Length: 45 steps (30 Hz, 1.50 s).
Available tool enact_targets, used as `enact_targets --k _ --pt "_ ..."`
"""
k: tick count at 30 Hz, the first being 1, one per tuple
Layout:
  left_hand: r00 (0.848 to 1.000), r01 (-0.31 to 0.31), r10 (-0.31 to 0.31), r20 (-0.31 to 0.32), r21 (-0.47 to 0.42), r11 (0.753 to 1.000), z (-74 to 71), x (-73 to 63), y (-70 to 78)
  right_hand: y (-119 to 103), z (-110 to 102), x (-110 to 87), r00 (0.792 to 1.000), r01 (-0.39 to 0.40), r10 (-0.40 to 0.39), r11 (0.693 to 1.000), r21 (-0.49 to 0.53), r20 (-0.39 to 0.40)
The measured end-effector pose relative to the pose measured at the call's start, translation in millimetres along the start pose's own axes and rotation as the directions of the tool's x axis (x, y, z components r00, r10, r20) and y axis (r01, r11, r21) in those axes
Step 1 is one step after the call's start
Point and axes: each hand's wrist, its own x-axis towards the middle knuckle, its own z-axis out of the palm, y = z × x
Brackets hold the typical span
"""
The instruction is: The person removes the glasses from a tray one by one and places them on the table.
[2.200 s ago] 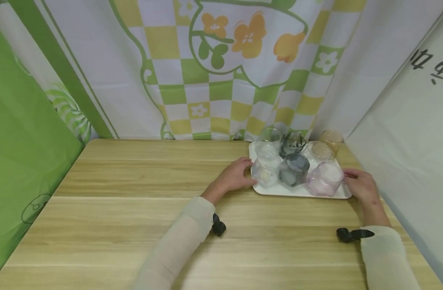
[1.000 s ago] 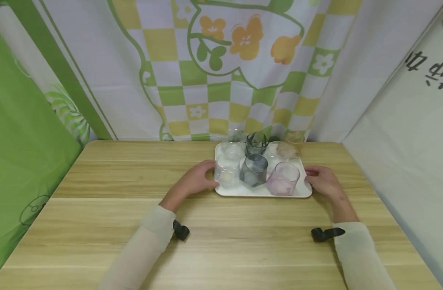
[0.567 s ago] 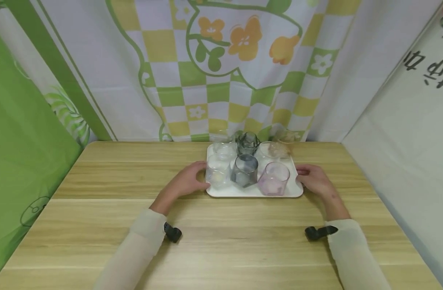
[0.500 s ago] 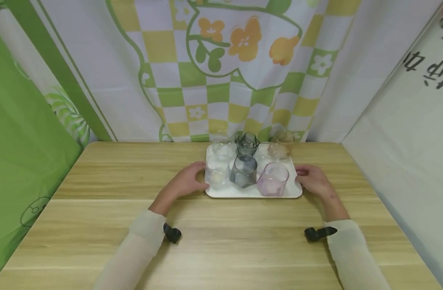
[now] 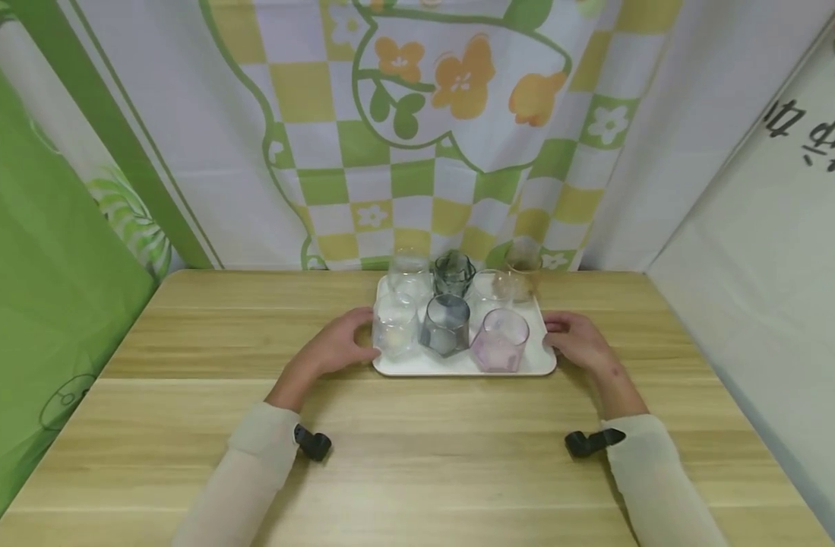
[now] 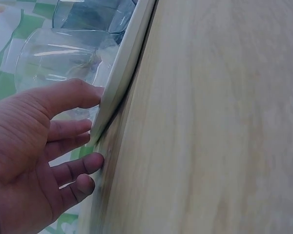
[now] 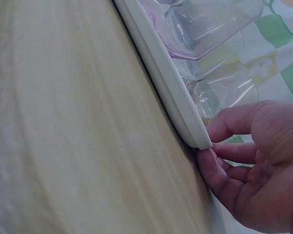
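A white rectangular tray sits on the table, loaded with several drinking glasses. In its front row are a clear glass, a smoky grey glass and a pinkish-purple glass. Behind them stand more clear glasses, a dark green-grey glass and an amber glass. My left hand holds the tray's left end, thumb at the rim and fingers loosely bent. At the opposite end my right hand pinches the rim between thumb and fingers.
The wooden table reaches toward me and to both sides of the tray. A checked, flowered curtain hangs right behind the tray. Green cloth borders the left, white cloth the right. Each wrist wears a black camera.
Both hands have slid the tray with its glasses leftward, from the table's back right corner toward the middle of the back edge. During the last half second the motion is small.
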Motion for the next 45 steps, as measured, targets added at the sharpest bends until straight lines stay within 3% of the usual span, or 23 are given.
enact_targets --k 9,19,25,30,35,39,45 --pt "1.000 -0.008 0.007 -0.006 -0.040 0.999 -0.4 -3.5 -6.8 0.8 4.0 -1.0 0.999 -0.029 0.024 0.993 0.117 0.041" --pt "0.998 -0.055 0.053 -0.030 -0.044 0.998 -1.6 -2.0 -8.7 4.3 5.5 1.7 1.000 -0.016 0.016 0.989 0.150 0.000" --pt "0.996 -0.083 0.080 -0.042 -0.078 0.994 0.7 -4.7 -8.6 7.5 10.9 3.5 1.000 -0.009 0.005 0.974 0.228 0.016" --pt "0.994 -0.096 0.092 -0.052 -0.087 0.992 6.6 -4.7 -1.9 10.5 9.6 1.9 1.000 0.003 0.000 0.981 0.194 -0.016" --pt "0.991 -0.068 0.049 -0.126 -0.151 0.986 8.2 -4.4 6.7 13.3 9.0 3.3 1.000 0.013 -0.012 0.977 0.214 -0.010" --pt "0.986 -0.098 0.063 -0.157 -0.224 0.970 8.0 -2.0 11.9 15.4 10.5 3.9 1.000 0.017 -0.016 0.968 0.249 -0.006" --pt "0.977 -0.153 0.105 -0.185 -0.270 0.950 11.0 3.7 22.7 13.9 6.9 3.0 1.000 0.005 -0.003 0.977 0.214 -0.008"
